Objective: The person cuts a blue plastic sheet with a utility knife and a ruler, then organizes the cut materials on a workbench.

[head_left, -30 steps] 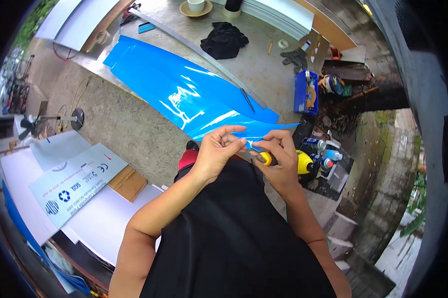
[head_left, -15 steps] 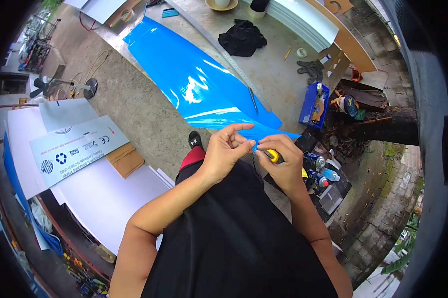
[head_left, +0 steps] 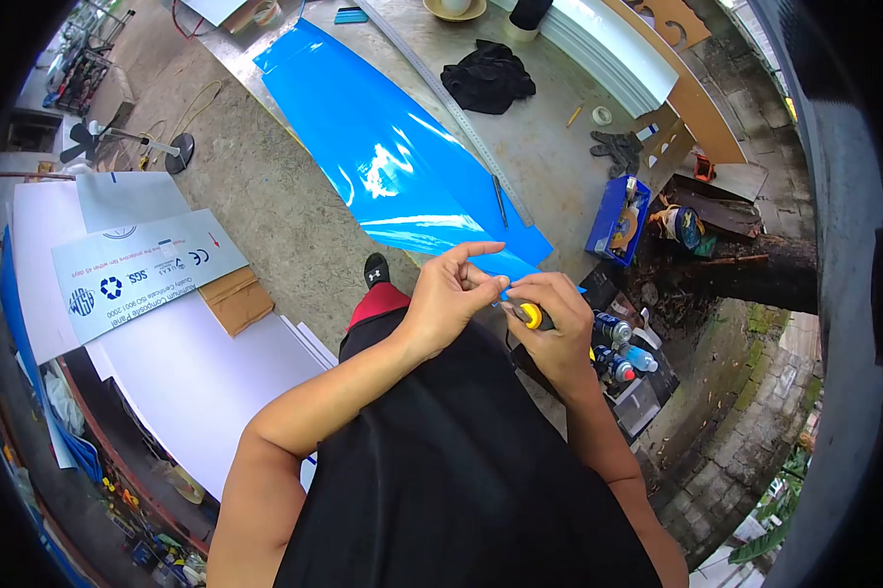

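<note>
A glossy blue plastic film (head_left: 392, 137) lies along the table, its near corner lifted toward me. My left hand (head_left: 443, 302) is closed in a pinch on that corner, with the index finger stretched out above. Close beside it, my right hand (head_left: 557, 331) has its fingertips at the same corner. Tucked in the right palm is a yellow-and-black handled tool (head_left: 533, 315); its working end is hidden. On the film rest a long metal ruler (head_left: 451, 106) and a dark pen-like tool (head_left: 499, 200).
On the table (head_left: 549, 147) are a black cloth (head_left: 487, 78), a tape roll (head_left: 601, 116), a grey glove (head_left: 616, 152) and a blue bin (head_left: 618, 220). Spray cans (head_left: 613, 328) stand at right. White panels (head_left: 206, 392) lie at left, near a fan (head_left: 179, 154).
The view has shifted slightly, so the table and panels sit a little differently. Both hands keep their hold at the film's corner, and the right hand has turned slightly.
</note>
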{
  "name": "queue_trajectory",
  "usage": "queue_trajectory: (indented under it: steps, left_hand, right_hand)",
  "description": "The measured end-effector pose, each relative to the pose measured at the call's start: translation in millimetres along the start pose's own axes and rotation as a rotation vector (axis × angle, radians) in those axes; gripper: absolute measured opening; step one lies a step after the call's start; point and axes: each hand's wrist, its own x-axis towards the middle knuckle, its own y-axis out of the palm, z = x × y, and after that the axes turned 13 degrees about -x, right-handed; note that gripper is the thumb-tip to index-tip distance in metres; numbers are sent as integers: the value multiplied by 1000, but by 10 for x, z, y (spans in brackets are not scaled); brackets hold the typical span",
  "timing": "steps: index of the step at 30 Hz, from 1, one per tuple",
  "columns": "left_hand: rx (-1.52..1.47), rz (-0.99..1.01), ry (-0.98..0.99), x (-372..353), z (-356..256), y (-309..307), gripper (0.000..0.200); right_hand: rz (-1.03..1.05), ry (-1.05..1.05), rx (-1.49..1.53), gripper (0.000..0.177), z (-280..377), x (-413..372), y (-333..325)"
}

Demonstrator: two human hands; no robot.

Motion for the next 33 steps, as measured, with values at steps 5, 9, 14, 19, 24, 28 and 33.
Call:
queue_trajectory:
  steps: [5, 9, 14, 19, 24, 28, 33]
  left_hand:
    - [-15, -8, -6, 24, 15, -3, 47]
    - [1, -3, 7, 31, 16, -29, 47]
    - [89, 5, 11, 41, 4, -37, 46]
    - [100, -20, 54, 59, 54, -31, 46]
    - [148, -9, 42, 40, -4, -8, 48]
    - [51, -2, 57, 50, 29, -13, 54]
    - [-46, 11, 1, 77, 63, -80, 62]
  right_hand:
    - [0, -41, -58, 34, 21, 48, -14]
    - [5, 10, -39, 33, 24, 63, -2]
    - [-11, 117, 10, 25, 61, 67, 62]
    - [-10, 207, -3, 20, 111, 71, 95]
    - [-5, 240, -49, 17, 167, 93, 107]
    - [10, 269, -48, 18, 150, 93, 133]
    - [-19, 255, -1, 18, 129, 92, 171]
